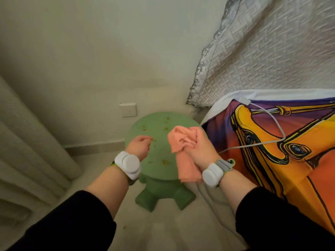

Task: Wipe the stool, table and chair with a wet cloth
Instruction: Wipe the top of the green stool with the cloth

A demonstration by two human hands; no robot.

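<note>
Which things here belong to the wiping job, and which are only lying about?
For the job:
green stool, stained
pink cloth, gripped by the right hand

Lying about:
white cable
colourful sheet
wall plate
curtain

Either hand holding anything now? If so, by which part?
The right hand grips the salmon-pink fabric cloth by its bunched upper part, and the lower end hangs free. The left hand, loosely curled, holds nothing.

The green stool (159, 127) stands on the pale floor (163, 232), brownish specks (165, 162) scattered across its round seat.
</note>
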